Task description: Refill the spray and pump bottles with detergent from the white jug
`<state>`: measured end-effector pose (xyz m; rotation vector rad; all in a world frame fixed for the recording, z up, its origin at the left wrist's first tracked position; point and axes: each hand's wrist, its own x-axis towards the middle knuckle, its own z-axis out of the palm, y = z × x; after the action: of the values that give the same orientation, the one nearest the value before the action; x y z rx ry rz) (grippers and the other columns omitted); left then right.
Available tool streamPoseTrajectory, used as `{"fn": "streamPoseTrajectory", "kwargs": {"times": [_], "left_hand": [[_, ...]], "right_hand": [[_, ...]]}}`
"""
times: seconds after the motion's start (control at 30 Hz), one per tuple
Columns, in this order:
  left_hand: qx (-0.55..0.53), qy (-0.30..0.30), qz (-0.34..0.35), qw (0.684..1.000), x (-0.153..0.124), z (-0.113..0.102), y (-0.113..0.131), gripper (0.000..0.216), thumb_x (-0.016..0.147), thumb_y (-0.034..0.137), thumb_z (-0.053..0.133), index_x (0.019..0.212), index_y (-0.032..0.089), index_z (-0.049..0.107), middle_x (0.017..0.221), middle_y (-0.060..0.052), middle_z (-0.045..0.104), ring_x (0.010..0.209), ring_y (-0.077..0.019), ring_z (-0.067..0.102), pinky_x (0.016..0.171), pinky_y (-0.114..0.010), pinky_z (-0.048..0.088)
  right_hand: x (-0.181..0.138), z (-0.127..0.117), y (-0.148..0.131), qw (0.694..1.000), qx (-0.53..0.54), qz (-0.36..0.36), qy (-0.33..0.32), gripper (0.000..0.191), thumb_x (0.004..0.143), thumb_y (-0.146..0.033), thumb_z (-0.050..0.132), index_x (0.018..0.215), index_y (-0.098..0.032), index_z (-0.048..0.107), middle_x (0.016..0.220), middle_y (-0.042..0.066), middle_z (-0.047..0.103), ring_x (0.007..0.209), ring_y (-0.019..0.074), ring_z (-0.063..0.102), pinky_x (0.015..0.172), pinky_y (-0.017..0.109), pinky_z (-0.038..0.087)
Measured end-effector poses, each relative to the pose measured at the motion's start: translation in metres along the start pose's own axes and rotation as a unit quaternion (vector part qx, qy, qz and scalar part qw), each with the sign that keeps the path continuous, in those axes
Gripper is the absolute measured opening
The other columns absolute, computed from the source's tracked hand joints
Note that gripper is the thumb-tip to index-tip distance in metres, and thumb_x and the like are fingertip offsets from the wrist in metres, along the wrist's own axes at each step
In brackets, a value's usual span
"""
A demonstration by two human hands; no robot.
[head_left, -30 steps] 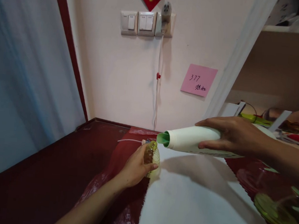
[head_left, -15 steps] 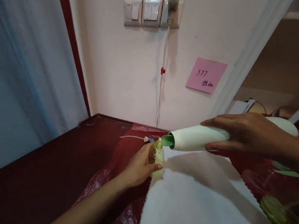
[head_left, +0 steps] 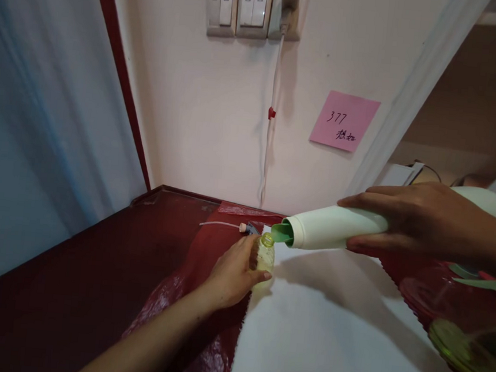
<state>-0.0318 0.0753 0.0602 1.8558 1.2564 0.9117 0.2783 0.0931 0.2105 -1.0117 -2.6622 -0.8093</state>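
My left hand point(head_left: 232, 271) is wrapped round a small clear bottle point(head_left: 264, 257) with yellowish liquid, standing upright at the edge of a white cloth point(head_left: 326, 332). My right hand point(head_left: 422, 221) grips a big pale white bottle point(head_left: 340, 229), tipped on its side. Its green spout point(head_left: 282, 233) hangs just above and to the right of the small bottle's open mouth.
A dark red table point(head_left: 69, 286) fills the lower left, with red patterned plastic sheet point(head_left: 207, 257) under the cloth. A thin tube with a pump cap point(head_left: 236, 226) lies behind the small bottle. Wall switches point(head_left: 246, 12), a hanging cable point(head_left: 272, 113), a pink note point(head_left: 343, 128).
The view has shifted a little down and left. The big bottle's spout has come closer over the small bottle's mouth; both hands keep their grips.
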Motion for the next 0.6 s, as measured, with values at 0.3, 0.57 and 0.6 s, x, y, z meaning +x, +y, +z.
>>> {"fn": "streamPoseTrajectory", "kwargs": {"times": [0.3, 0.57, 0.6], "left_hand": [[0.086, 0.011, 0.009, 0.996, -0.0003, -0.0004, 0.0002, 0.06, 0.077, 0.03, 0.077, 0.133, 0.026, 0.054, 0.135, -0.007, 0.062, 0.121, -0.031, 0.059, 0.107, -0.048, 0.044], [0.128, 0.006, 0.003, 0.992, -0.001, -0.0005, 0.0027, 0.061, 0.079, 0.032, 0.075, 0.135, 0.028, 0.052, 0.139, -0.008, 0.061, 0.127, -0.0329, 0.055, 0.107, -0.051, 0.044], [0.13, 0.007, 0.003, 0.991, -0.0012, -0.0006, 0.003, 0.06, 0.079, 0.032, 0.075, 0.135, 0.028, 0.052, 0.139, -0.008, 0.061, 0.128, -0.0332, 0.055, 0.107, -0.052, 0.043]], "right_hand": [[0.0008, -0.0066, -0.0004, 0.999, -0.026, -0.038, 0.014, 0.047, 0.095, -0.067, 0.047, 0.119, -0.029, 0.062, 0.085, 0.0, 0.073, 0.055, 0.0188, 0.063, 0.052, 0.028, 0.034], [0.0018, -0.0088, -0.0013, 0.997, -0.035, -0.059, 0.023, 0.048, 0.099, -0.066, 0.041, 0.118, -0.028, 0.064, 0.083, 0.002, 0.073, 0.053, 0.0179, 0.061, 0.05, 0.028, 0.033], [0.0019, -0.0092, -0.0013, 0.997, -0.033, -0.06, 0.019, 0.048, 0.098, -0.066, 0.042, 0.118, -0.028, 0.064, 0.083, 0.002, 0.073, 0.053, 0.0178, 0.062, 0.05, 0.028, 0.033]]}}
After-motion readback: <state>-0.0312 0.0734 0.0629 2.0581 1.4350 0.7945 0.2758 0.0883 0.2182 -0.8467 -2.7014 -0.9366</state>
